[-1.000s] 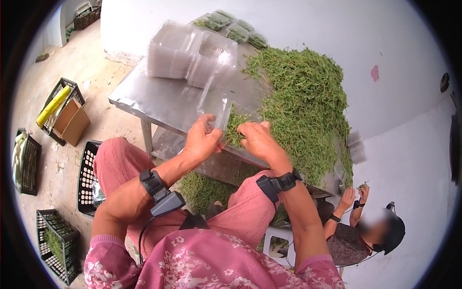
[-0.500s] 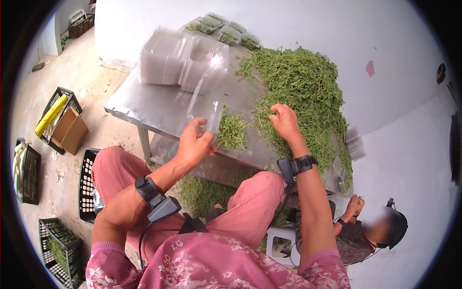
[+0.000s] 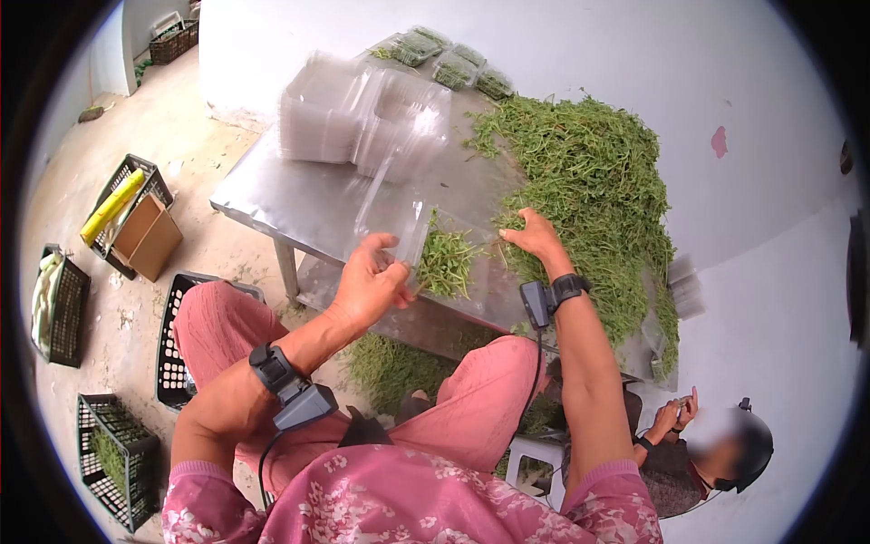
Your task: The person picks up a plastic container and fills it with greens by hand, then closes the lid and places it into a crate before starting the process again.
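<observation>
Beside the near left edge of a clear plastic container (image 3: 412, 238) is my left hand (image 3: 367, 283), its fingers loosely bent and apart. The container lies open on the metal table (image 3: 245, 195), with a small heap of green stems (image 3: 446, 263) in its near half. My right hand (image 3: 536, 240) is at the left edge of a large pile of greens (image 3: 589, 163), thumb and fingers spread, with nothing visible between them. A tall stack of clear containers (image 3: 322, 113) stands behind my left hand.
Filled containers (image 3: 453, 68) sit at the table's back. Black crates (image 3: 63, 308) stand on the floor at left, one with a cardboard box (image 3: 148, 238). More greens (image 3: 390, 372) lie under the table. Another person (image 3: 666, 453) sits at the lower right.
The view has shifted, moving the table slightly right and down in the picture. My right hand's fingers, curled before, are now spread. The other person's hands have moved.
</observation>
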Demonstrator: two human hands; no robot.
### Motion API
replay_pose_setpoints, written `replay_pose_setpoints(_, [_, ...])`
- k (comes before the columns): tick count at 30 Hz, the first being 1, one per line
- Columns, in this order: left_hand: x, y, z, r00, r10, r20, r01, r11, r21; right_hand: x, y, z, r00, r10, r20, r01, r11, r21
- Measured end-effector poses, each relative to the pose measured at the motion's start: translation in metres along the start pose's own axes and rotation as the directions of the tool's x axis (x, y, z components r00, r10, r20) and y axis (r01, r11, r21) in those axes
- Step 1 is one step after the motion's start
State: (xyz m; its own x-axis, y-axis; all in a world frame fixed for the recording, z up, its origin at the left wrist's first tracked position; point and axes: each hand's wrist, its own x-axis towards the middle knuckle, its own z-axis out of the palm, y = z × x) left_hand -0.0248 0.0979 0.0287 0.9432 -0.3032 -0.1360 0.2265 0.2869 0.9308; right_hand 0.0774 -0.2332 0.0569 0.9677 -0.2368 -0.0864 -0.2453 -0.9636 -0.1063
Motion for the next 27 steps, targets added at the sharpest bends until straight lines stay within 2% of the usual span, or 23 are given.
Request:
replay_pose_setpoints(3, [-0.003,0.002,-0.001,1.0,-0.009,0.004,0.009,1.0,-0.008,0.0,0.0,0.002,1.0,-0.006,-0.027,0.007,0.999,0.05])
replay_pose_setpoints(6, [-0.007,0.003,-0.002,1.0,-0.01,0.004,0.01,1.0,-0.024,-0.007,0.005,-0.001,0.978,-0.099,-0.184,0.107,0.993,0.038])
replay_pose_setpoints(9, [-0.01,0.001,-0.002,1.0,-0.001,0.007,0.001,0.999,-0.038,-0.017,0.009,-0.02,0.958,-0.035,-0.284,0.116,0.955,0.274])
replay_pose_setpoints(10, [-0.01,-0.001,-0.004,1.0,0.004,0.01,-0.004,0.999,-0.032,-0.021,0.009,-0.026,0.927,-0.067,-0.368,0.166,0.956,0.244])
replay_pose_setpoints(13, [-0.01,0.0,-0.002,1.0,-0.01,0.014,0.011,0.999,-0.045,-0.034,0.007,-0.034,0.964,-0.09,-0.251,0.158,0.95,0.268])
replay_pose_setpoints(14, [-0.01,0.0,0.0,1.0,-0.017,0.013,0.017,0.998,-0.054,-0.038,0.005,-0.034,0.969,-0.079,-0.232,0.132,0.967,0.22])
replay_pose_setpoints(19, [-0.013,-0.002,0.005,1.0,0.003,0.006,-0.003,0.998,-0.064,-0.037,0.01,-0.039,0.924,-0.148,-0.353,0.278,0.893,0.354])
replay_pose_setpoints(22, [-0.014,-0.003,0.007,1.0,0.008,0.019,-0.007,0.998,-0.066,-0.063,-0.011,-0.062,0.889,-0.184,-0.419,0.369,0.831,0.417])
replay_pose_setpoints(27, [-0.017,-0.009,0.002,0.999,0.032,-0.002,-0.032,0.999,-0.041,-0.108,-0.053,-0.071,0.879,-0.196,-0.434,0.411,0.772,0.484])
